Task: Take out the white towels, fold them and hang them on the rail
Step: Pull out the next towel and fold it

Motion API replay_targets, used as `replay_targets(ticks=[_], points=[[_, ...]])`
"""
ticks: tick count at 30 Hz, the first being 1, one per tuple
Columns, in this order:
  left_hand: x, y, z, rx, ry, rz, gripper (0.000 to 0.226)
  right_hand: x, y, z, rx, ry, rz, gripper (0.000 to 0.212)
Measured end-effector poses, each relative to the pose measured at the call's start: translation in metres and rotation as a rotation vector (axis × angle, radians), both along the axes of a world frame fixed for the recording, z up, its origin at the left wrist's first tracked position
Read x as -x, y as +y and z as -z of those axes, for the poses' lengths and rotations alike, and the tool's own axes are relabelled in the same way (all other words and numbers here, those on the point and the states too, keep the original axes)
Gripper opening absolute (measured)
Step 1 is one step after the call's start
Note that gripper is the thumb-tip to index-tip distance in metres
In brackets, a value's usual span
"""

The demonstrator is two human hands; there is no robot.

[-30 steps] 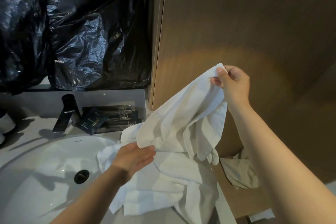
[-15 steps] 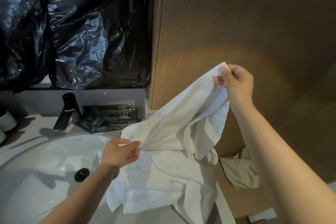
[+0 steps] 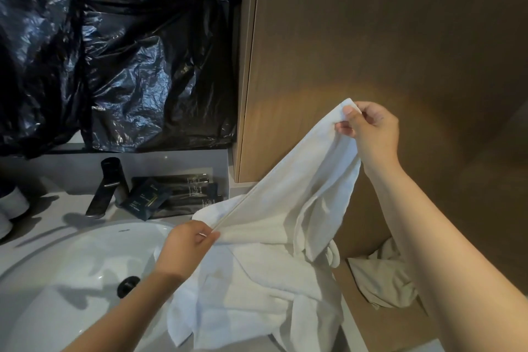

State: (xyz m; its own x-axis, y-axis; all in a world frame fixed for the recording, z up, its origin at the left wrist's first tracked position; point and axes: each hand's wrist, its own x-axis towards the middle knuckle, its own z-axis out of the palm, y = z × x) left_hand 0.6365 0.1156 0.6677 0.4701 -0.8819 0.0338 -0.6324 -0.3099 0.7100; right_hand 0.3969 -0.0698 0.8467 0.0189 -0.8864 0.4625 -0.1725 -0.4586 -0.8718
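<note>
A white towel (image 3: 288, 208) is stretched taut between my two hands above the sink's right rim. My right hand (image 3: 371, 130) pinches its upper corner in front of the wooden panel. My left hand (image 3: 190, 240) pinches the lower end of the same edge. The rest of the towel hangs down onto more white towelling (image 3: 257, 303) crumpled over the counter and the sink's edge. No rail is in view.
A white round sink (image 3: 57, 280) with a black drain (image 3: 128, 286) lies at lower left, a black tap (image 3: 110, 186) and dark sachets (image 3: 177, 194) behind it. Black plastic sheeting (image 3: 120, 51) covers the wall. A cardboard box (image 3: 400, 328) with beige cloth (image 3: 383, 277) sits lower right.
My left hand slid leftward along the towel's edge and now pinches it, pulling the edge taut. My right hand kept its corner, shifting slightly right.
</note>
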Motion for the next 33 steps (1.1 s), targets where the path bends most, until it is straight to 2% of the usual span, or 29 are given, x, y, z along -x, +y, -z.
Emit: replay_targets(ticks=[3,8,13,16,20,23,27,30,33], points=[[-0.014,-0.020,-0.031,0.062,-0.063,-0.019,0.019,0.006,-0.006,-0.020,0.036,0.003,0.031,0.013],[-0.048,-0.066,-0.108,0.327,-0.174,-0.123,0.010,0.028,-0.018,-0.063,0.102,-0.030,0.083,0.018],[-0.077,-0.103,-0.199,0.505,-0.273,-0.158,0.008,0.046,-0.027,-0.092,0.066,-0.077,0.129,0.019],[-0.076,-0.115,-0.242,0.608,-0.277,-0.182,0.017,0.051,-0.033,-0.109,0.030,-0.121,0.132,0.014],[-0.073,-0.125,-0.275,0.631,-0.419,-0.104,0.015,0.059,-0.041,-0.121,-0.035,-0.182,0.092,0.011],[-0.071,-0.124,-0.284,0.652,-0.303,-0.140,0.032,0.067,-0.046,-0.122,-0.050,-0.140,0.097,0.017],[-0.062,-0.127,-0.284,0.641,-0.033,-0.220,0.025,0.070,-0.047,-0.116,-0.072,0.052,0.089,0.024],[-0.061,-0.127,-0.285,0.685,-0.037,-0.239,0.027,0.066,-0.046,-0.114,-0.116,0.122,0.056,0.033],[-0.063,-0.127,-0.288,0.710,-0.096,-0.221,0.023,0.063,-0.045,-0.117,-0.185,0.086,0.017,0.034]])
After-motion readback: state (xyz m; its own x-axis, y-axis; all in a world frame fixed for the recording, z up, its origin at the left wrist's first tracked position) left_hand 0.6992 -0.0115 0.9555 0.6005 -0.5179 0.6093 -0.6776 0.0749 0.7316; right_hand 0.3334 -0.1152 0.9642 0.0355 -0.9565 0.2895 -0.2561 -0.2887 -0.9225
